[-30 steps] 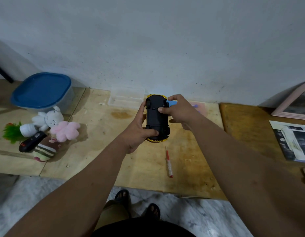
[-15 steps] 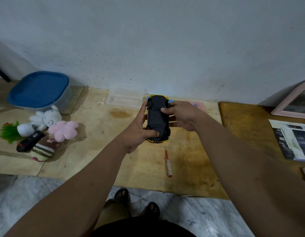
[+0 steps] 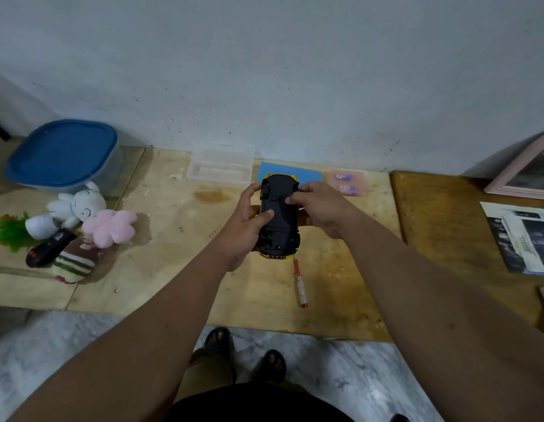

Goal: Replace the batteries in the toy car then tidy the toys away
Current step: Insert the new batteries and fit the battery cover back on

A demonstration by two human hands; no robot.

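A yellow toy car [image 3: 279,220] is held upside down above the wooden table [image 3: 179,269], its black underside facing me. My left hand [image 3: 245,226] grips its left side with the thumb across the underside. My right hand [image 3: 318,208] holds the right side, fingertips pressing on the upper part of the underside. A small red-handled screwdriver [image 3: 298,283] lies on the table just below the car. Purple batteries sit on a pink mat [image 3: 347,182] at the back, beside a blue mat [image 3: 290,173].
A clear plastic case [image 3: 220,166] lies by the wall. At the left are a blue-lidded container [image 3: 63,155], a white plush [image 3: 77,207], a pink plush [image 3: 109,226], a striped plush [image 3: 74,264], a black remote [image 3: 50,246] and a green plant [image 3: 10,231]. A booklet [image 3: 522,239] and frame [image 3: 526,170] are right.
The car and both hands have dropped slightly towards me, uncovering the blue and pink mats behind. My right fingers have shifted on the car's underside.
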